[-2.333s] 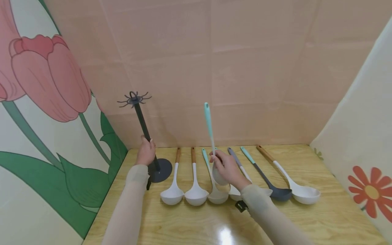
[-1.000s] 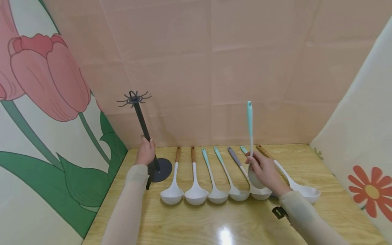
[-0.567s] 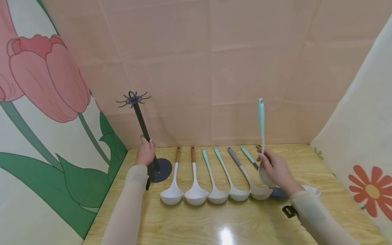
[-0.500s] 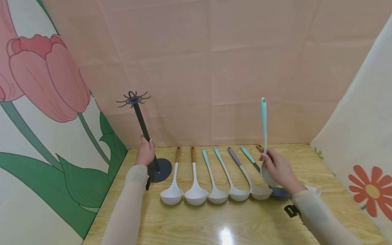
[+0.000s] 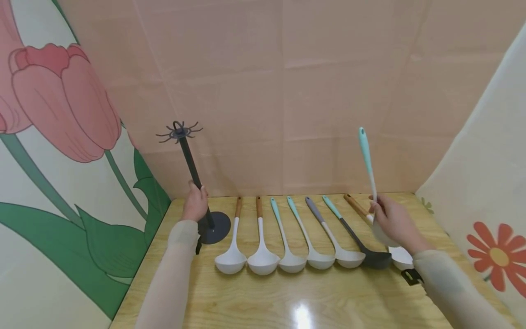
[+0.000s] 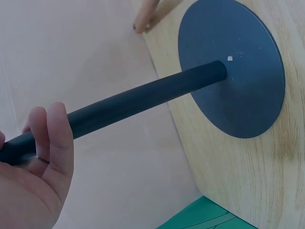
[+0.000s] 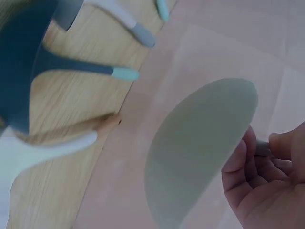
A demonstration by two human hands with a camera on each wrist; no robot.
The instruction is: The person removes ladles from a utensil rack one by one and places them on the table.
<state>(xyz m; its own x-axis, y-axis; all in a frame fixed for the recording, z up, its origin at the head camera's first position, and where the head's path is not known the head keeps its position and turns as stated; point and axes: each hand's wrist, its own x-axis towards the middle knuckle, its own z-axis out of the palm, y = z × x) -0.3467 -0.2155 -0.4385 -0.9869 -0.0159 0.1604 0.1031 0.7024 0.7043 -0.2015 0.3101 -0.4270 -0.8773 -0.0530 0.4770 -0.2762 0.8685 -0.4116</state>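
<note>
My left hand (image 5: pixel 195 203) grips the post of a black utensil stand (image 5: pixel 189 160) at the left of the table. The stand has a ring of curved hooks on top and a round base (image 6: pixel 233 67); nothing hangs from it. My right hand (image 5: pixel 396 223) pinches a mint-handled pale ladle (image 5: pixel 365 147) low on its shaft and holds it above the table at the right. Its handle points up, leaning slightly left, and its bowl (image 7: pixel 200 148) hangs beside the palm. Behind it lies a brown-handled white ladle (image 5: pixel 355 205), partly covered by the hand.
A row of ladles lies on the wood-grain table (image 5: pixel 246 301), handles toward the back: brown-handled white ones (image 5: pixel 230 262), mint-handled ones (image 5: pixel 292 263), a grey-handled one (image 5: pixel 349 259) and a dark one (image 5: pixel 376 259). A pink cloth (image 5: pixel 246 91) hangs behind; patterned cloths flank both sides.
My right hand has carried the mint-handled ladle rightward along the row, from above the middle to the right end, and the handle now leans left. My left hand stays on the stand.
</note>
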